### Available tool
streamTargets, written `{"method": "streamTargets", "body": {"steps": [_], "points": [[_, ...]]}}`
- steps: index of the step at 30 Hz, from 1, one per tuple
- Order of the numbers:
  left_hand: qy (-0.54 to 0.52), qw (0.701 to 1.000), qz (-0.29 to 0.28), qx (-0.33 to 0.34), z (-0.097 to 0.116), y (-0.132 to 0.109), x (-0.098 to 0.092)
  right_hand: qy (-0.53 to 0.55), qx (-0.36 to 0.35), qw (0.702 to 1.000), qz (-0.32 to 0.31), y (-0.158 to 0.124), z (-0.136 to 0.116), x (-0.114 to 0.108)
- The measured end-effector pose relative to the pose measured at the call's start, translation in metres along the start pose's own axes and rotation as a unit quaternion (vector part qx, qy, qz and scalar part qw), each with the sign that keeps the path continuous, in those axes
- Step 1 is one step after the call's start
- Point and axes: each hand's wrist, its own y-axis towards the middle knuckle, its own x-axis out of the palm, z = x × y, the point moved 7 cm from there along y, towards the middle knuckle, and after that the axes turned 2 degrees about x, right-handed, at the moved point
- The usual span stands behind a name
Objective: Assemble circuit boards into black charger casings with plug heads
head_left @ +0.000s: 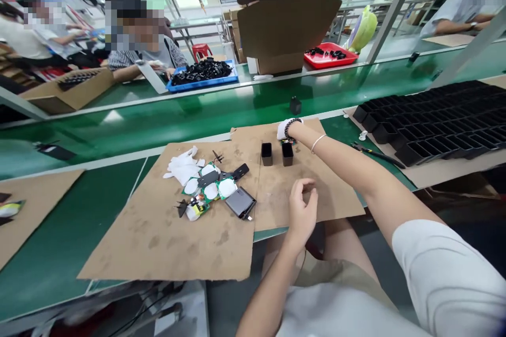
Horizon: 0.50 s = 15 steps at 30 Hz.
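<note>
My left hand is bare and hovers over the front of the cardboard sheet. Its fingers are curled loosely, with a gap to the thumb and nothing between them. My right hand, in a white glove, reaches to the sheet's far edge; its fingers are hidden. A small circuit board with coloured parts shows just under that hand. Nearest to it, two black open-topped cases stand upright side by side. To the left lie several green circuit boards with white round pads, plug pieces and a grey charger.
A crumpled white glove lies by the boards. Rows of black cases fill the right side, with pliers beside them. A black charger sits on the green belt. Beyond are a blue tray, a red tray and co-workers.
</note>
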Motion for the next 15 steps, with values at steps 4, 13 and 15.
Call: {"method": "streamTargets", "body": {"steps": [4,13,15], "points": [[0.251,0.959,0.043,0.124,0.037,0.013,-0.022,0.071,-0.021,0.997,0.005,-0.013,0.019,-0.005],[0.523,0.849,-0.020,0.076,0.032,0.060,-0.008,0.405,-0.174,0.894,0.081,-0.104,0.122,0.023],[0.509,0.856,-0.022,0.089,0.035,0.056,-0.009,0.563,-0.222,0.792,0.078,-0.132,0.130,0.036]]}}
